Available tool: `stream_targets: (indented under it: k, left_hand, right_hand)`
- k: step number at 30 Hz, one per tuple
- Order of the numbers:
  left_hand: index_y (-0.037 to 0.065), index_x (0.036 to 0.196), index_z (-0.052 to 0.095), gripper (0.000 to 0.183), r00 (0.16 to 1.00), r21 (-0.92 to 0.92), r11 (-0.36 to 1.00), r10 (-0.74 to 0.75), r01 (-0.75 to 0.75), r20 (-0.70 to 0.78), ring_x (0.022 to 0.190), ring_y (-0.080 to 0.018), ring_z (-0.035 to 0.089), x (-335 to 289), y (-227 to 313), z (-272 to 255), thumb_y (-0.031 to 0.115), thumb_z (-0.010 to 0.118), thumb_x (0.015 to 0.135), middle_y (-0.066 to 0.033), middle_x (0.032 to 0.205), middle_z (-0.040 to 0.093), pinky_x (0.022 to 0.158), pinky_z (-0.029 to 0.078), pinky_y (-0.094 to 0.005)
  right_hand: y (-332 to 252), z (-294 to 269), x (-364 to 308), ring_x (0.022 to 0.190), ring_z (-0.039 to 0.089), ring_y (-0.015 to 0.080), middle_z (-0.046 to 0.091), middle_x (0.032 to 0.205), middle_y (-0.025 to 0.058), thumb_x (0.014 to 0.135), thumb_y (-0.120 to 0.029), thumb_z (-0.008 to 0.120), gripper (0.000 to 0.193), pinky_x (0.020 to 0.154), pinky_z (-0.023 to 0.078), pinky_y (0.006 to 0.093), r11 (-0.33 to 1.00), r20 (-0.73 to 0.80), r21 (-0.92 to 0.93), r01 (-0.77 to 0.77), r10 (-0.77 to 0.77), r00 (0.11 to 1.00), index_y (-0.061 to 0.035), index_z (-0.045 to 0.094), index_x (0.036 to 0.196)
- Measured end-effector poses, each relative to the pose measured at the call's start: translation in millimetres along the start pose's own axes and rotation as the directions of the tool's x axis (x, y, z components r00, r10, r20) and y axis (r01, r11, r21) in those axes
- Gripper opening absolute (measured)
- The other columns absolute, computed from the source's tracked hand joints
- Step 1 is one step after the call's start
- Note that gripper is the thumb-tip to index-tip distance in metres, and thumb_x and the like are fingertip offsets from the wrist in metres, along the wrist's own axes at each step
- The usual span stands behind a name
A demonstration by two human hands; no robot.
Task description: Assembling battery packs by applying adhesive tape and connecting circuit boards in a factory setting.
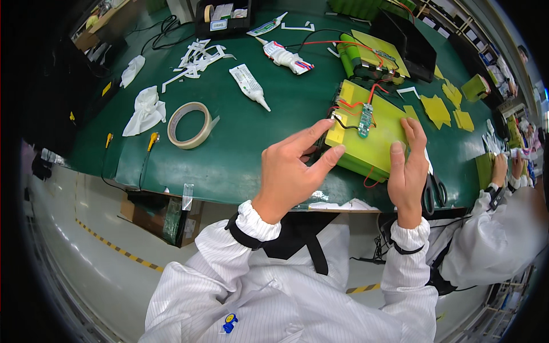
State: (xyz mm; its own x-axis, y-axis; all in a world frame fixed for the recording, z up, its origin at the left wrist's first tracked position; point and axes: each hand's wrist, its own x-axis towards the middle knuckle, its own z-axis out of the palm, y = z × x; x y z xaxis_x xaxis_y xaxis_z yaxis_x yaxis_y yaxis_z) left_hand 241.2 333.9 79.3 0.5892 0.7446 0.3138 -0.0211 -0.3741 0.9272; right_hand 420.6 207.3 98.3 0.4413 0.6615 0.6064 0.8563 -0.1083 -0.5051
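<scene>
A yellow-green battery pack [384, 137] lies on the green table in front of me. On its top sits a small green circuit board [364, 121], with red and black wires running from it. My left hand [293, 168] grips the pack's left end, index finger at the corner by a pale yellow pad [335, 135] and thumb at the near edge. Around the right end curls my right hand [408, 166], fingertips on the far side and thumb on the near part of the top. A thin red wire loop [372, 178] hangs off the near side.
Black-handled scissors [434, 191] lie right of my right hand. Behind the pack stands another green battery pack [377, 54] with wires. Leftward are a tape roll [190, 126], glue tubes [250, 86] and paper scraps [197, 60]. A co-worker's hand [500, 170] is at far right.
</scene>
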Motion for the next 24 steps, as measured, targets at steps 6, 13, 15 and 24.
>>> stream_targets:
  k: [6, 13, 15, 24]
  left_hand:
    - [0.015, 0.112, 0.074, 0.034, 0.886, 0.395, 0.826, 0.459, -0.402, -0.059, 0.092, -0.0297, 0.069, 1, 0, -1, 0.022, 0.08, 0.079, -0.0111, 0.128, 0.065, 0.074, 0.057, -0.0367]
    - [0.008, 0.104, 0.076, 0.033, 0.799, 0.549, 0.634, 0.592, -0.545, 0.11, 0.098, -0.0318, 0.059, -11, 31, -2, 0.011, 0.083, 0.072, -0.0098, 0.124, 0.067, 0.086, 0.051, -0.0395]
    - [0.006, 0.108, 0.074, 0.039, 0.779, 0.546, 0.598, 0.602, -0.586, 0.176, 0.098, -0.0306, 0.058, -23, 31, -5, 0.011, 0.084, 0.07, -0.0124, 0.125, 0.064, 0.086, 0.05, -0.0386]
    - [0.004, 0.148, 0.035, 0.103, 0.819, 0.682, 0.546, 0.557, -0.486, 0.137, 0.128, -0.0377, 0.045, 2, 23, 26, 0.026, 0.089, 0.063, -0.0201, 0.139, 0.046, 0.101, 0.044, -0.0421]
  right_hand:
    - [5, -2, -2, 0.124, 0.056, 0.0386, 0.056, 0.132, 0.027, 0.104, -0.038, 0.042, 0.054, 0.105, 0.04, 0.0375, 0.98, -0.06, 0.191, -0.049, 0.062, 0.996, 0.0053, 0.045, 0.136]
    - [17, -6, -27, 0.121, 0.058, 0.0315, 0.057, 0.131, 0.025, 0.106, -0.043, 0.035, 0.055, 0.101, 0.043, 0.0383, 0.84, -0.354, 0.543, 0.019, 0.208, 0.912, 0.0046, 0.046, 0.132]
    - [10, -6, -44, 0.119, 0.059, 0.0318, 0.059, 0.128, 0.0259, 0.106, -0.042, 0.036, 0.053, 0.099, 0.045, 0.0395, 0.789, -0.382, 0.614, 0.008, 0.288, 0.878, 0.0041, 0.045, 0.13]
    - [-14, -2, -116, 0.099, 0.065, 0.0321, 0.063, 0.109, 0.0249, 0.104, -0.045, 0.042, 0.055, 0.093, 0.05, 0.043, 0.77, -0.289, 0.634, -0.065, 0.313, 0.905, 0.0075, 0.046, 0.12]
